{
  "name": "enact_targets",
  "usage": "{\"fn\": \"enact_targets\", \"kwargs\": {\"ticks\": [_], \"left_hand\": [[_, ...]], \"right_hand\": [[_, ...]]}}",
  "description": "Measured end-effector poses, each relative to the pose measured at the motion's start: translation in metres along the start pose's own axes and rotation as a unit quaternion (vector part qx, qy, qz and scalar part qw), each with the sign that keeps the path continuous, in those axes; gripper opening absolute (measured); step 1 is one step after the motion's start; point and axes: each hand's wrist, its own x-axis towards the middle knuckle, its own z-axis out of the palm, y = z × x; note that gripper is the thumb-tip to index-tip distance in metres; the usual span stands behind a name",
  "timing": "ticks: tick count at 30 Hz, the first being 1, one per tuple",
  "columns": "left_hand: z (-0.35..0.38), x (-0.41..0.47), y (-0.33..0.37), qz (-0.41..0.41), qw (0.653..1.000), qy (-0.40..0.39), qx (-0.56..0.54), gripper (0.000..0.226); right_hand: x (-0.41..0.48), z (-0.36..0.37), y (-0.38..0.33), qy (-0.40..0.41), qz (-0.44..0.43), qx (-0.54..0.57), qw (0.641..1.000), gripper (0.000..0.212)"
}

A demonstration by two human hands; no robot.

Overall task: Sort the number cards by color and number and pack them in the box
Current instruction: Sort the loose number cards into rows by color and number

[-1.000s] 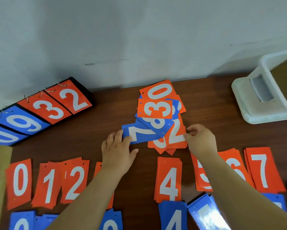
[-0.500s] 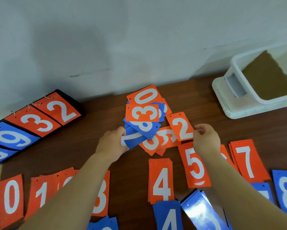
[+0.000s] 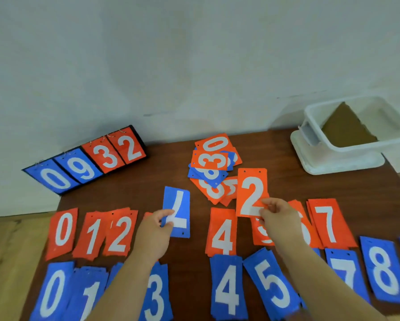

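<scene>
Pinching an upside-down blue 7 card (image 3: 177, 214) in the left hand (image 3: 153, 230), right hand (image 3: 278, 218) pinching an orange 2 card (image 3: 252, 192).

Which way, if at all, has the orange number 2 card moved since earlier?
Yes. The right hand pulled the orange number 2 card out of the mixed pile, rightward and nearer, toward the orange 5 stack.

black flip scoreboard (image 3: 83, 167): 0 9 blue, 3 2 orange; row of orange cards (image 3: 222, 235): 0 1 2 4 7; row of blue cards (image 3: 228, 288): 0 1 3 4 5 7 8; blue rectangular card (image 3: 179, 214) in left hand (image 3: 152, 230): upside-down 7; orange rectangular card (image 3: 252, 191) in right hand (image 3: 280, 216): 2; loose card pile (image 3: 214, 167): 0, 3, 8, rest kinda buried
</scene>
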Motion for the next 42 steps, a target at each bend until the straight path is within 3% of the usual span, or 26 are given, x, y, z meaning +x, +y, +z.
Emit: {"fn": "enact_targets", "kwargs": {"ticks": [6, 10, 19, 28, 34, 39, 42], "left_hand": [[0.005, -0.087, -0.014, 0.031, 0.993, 0.068, -0.088, 0.033], [0.014, -0.134, -0.028, 0.041, 0.99, 0.05, -0.123, 0.031], [0.003, -0.181, -0.043, 0.052, 0.993, 0.053, -0.088, 0.031], [-0.019, -0.182, -0.061, 0.084, 0.989, -0.037, -0.115, 0.03], [-0.066, -0.167, -0.068, 0.108, 0.98, -0.146, -0.082, 0.033], [-0.13, -0.146, -0.09, 0.121, 0.977, -0.154, -0.086, 0.039], [-0.153, -0.133, -0.094, 0.112, 0.969, -0.157, -0.154, 0.035]], "right_hand": [[-0.068, -0.029, 0.018, -0.056, -0.083, -0.006, 0.995, 0.023], [-0.101, -0.053, 0.038, -0.057, -0.106, -0.007, 0.993, 0.022], [-0.146, -0.065, 0.053, -0.064, -0.129, 0.017, 0.989, 0.02], [-0.169, -0.028, 0.05, -0.106, -0.123, 0.033, 0.986, 0.02], [-0.178, 0.044, 0.01, -0.155, -0.105, 0.04, 0.982, 0.02], [-0.2, 0.115, -0.021, -0.218, -0.108, 0.016, 0.97, 0.022], [-0.209, 0.146, -0.031, -0.228, -0.137, -0.014, 0.964, 0.021]]}}
